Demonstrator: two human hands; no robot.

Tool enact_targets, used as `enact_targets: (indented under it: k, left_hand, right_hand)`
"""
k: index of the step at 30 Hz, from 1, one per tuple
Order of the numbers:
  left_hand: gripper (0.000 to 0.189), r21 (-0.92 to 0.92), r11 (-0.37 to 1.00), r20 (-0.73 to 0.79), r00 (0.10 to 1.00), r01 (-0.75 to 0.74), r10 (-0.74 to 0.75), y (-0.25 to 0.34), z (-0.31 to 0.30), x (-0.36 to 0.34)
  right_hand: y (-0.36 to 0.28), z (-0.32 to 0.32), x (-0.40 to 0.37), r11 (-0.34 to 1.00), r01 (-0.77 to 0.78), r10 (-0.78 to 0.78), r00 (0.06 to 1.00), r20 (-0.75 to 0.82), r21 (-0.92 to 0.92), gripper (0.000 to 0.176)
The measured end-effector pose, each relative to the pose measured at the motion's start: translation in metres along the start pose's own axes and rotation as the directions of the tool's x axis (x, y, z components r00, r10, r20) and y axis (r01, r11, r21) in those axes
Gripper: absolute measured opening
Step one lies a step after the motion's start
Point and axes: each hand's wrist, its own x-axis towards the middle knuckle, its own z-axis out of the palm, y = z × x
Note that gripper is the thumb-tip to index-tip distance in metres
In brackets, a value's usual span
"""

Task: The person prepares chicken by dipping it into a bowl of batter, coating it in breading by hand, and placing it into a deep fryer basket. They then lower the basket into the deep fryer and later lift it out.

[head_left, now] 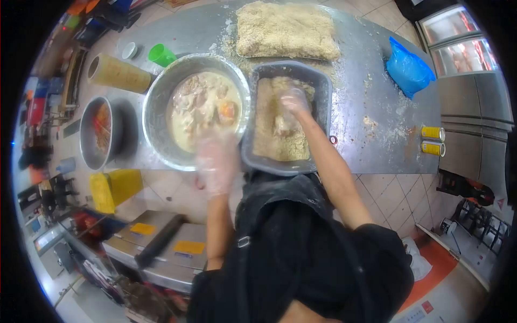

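My left hand (217, 161), in a clear plastic glove, is at the front rim of a large metal bowl (149, 132). Motion smears its fingers, so their shape and anything in them cannot be made out. Creamy white batter (186, 126) with pale pieces of meat (199, 89) fills the bowl's bottom. Also gloved, my right hand (294, 101) reaches into a grey plastic tub (326, 89) of pale crumbs (293, 151). A coated piece (283, 126) lies just below it; blur hides whether the fingers grip anything.
Behind the tub sits a heaped tray of crumb-coated food (288, 29). On the left are a green cup (161, 55), a roll of wrap (118, 74) and a smaller metal bowl (97, 134). To the right lie a blue bag (409, 67) and two yellow cans (432, 141).
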Motion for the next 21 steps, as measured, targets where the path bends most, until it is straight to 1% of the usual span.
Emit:
enact_targets:
  k: [1, 2, 3, 4, 5, 6, 7, 8, 9, 10, 11, 12, 13, 15, 16, 17, 18, 19, 20, 21]
  left_hand:
    - [0.061, -0.18, 0.977, 0.15, 0.985, 0.115, -0.088, 0.022, 0.0, -0.004]
    - [0.065, -0.327, 0.943, 0.236, 0.962, -0.055, 0.138, 0.013, 0.03, -0.001]
    - [0.069, -0.479, 0.855, 0.281, 0.888, -0.199, 0.364, 0.004, 0.061, 0.002]
    - [0.069, -0.483, 0.855, 0.276, 0.893, -0.191, 0.356, 0.013, 0.066, 0.004]
    - [0.059, -0.522, 0.843, 0.433, 0.892, 0.133, 0.128, 0.026, 0.071, 0.007]
    - [0.055, -0.5, 0.745, 0.593, 0.801, 0.442, -0.077, 0.037, 0.076, 0.012]
    - [0.055, -0.502, 0.739, 0.596, 0.799, 0.449, -0.08, 0.036, 0.102, 0.02]
    - [0.059, -0.623, 0.596, 0.547, 0.827, 0.506, -0.13, 0.028, 0.146, 0.027]
    - [0.063, -0.725, 0.436, 0.505, 0.842, 0.534, -0.192, 0.025, 0.176, 0.031]
    - [0.063, -0.722, 0.433, 0.51, 0.838, 0.539, -0.194, 0.033, 0.187, 0.039]
    - [0.065, -0.778, 0.024, 0.608, 0.762, 0.628, -0.225, 0.045, 0.194, 0.05]
    - [0.067, -0.695, -0.389, 0.705, 0.681, 0.605, -0.201, 0.053, 0.193, 0.055]
    - [0.067, -0.692, -0.388, 0.707, 0.679, 0.609, -0.197, 0.055, 0.19, 0.057]
    - [0.064, -0.632, -0.439, 0.707, 0.707, 0.638, 0.01, 0.063, 0.168, 0.058]
    - [0.064, -0.626, -0.441, 0.71, 0.704, 0.643, 0.018, 0.058, 0.168, 0.058]
    - [0.064, -0.867, -0.005, 0.498, 0.865, 0.499, -0.06, 0.047, 0.17, 0.057]
    - [0.065, -0.872, 0.435, 0.245, 0.97, 0.226, -0.013, 0.036, 0.171, 0.053]
    - [0.065, -0.64, 0.761, 0.016, 0.989, -0.102, 0.146, 0.029, 0.174, 0.045]
    - [0.068, -0.761, 0.631, 0.294, 0.947, 0.15, 0.13, 0.051, 0.099, 0.027]
    - [0.068, -0.76, 0.631, 0.299, 0.946, 0.155, 0.128, 0.046, 0.112, 0.025]
  right_hand:
    - [0.006, 0.015, 0.007, 0.84, 0.06, 0.038, 0.985, -0.169, 0.539, 0.026]
    - [-0.007, 0.006, 0.012, 0.981, 0.159, -0.169, 0.982, -0.084, -0.112, 0.035]
    - [-0.034, -0.028, -0.002, 0.98, 0.164, -0.173, 0.982, -0.075, -0.115, 0.035]
    - [-0.073, -0.076, -0.026, 0.998, 0.053, -0.05, 0.994, 0.1, -0.02, 0.039]
    - [-0.093, -0.102, -0.038, 0.996, -0.076, 0.058, 0.958, 0.282, 0.052, 0.043]
    - [-0.074, -0.098, -0.022, 1.0, -0.002, -0.003, 0.957, 0.291, 0.016, 0.048]
    - [-0.06, -0.085, -0.012, 1.0, -0.001, -0.003, 0.955, 0.298, 0.011, 0.048]
    - [-0.048, -0.073, -0.01, 0.992, 0.098, -0.076, 0.962, 0.262, -0.073, 0.053]
    - [-0.041, -0.066, -0.013, 0.969, 0.19, -0.151, 0.96, 0.234, -0.157, 0.058]
    - [-0.046, -0.063, -0.019, 0.969, 0.189, -0.148, 0.96, 0.239, -0.158, 0.058]
    - [-0.058, -0.06, -0.026, 0.996, 0.012, 0.014, 0.955, 0.297, -0.087, 0.06]
    - [-0.064, -0.059, -0.03, 0.985, -0.171, 0.169, 0.916, 0.363, -0.027, 0.063]
    - [-0.063, -0.061, -0.033, 0.984, -0.176, 0.175, 0.916, 0.361, -0.029, 0.063]
    - [-0.058, -0.067, -0.039, 0.937, -0.322, 0.234, 0.865, 0.445, 0.133, 0.065]
    - [-0.054, -0.073, -0.044, 0.937, -0.326, 0.241, 0.864, 0.442, 0.127, 0.065]
    - [-0.051, -0.081, -0.051, 0.9, -0.312, 0.183, 0.904, 0.386, 0.305, 0.063]
    - [-0.047, -0.087, -0.055, 0.836, -0.28, 0.134, 0.938, 0.319, 0.472, 0.061]
    - [-0.04, -0.09, -0.049, 0.838, -0.282, 0.137, 0.937, 0.321, 0.467, 0.061]
    - [-0.031, -0.09, -0.039, 0.984, -0.175, 0.157, 0.844, 0.512, -0.013, 0.062]
    - [-0.032, -0.093, -0.036, 0.89, 0.073, 0.266, 0.717, 0.644, -0.45, 0.063]
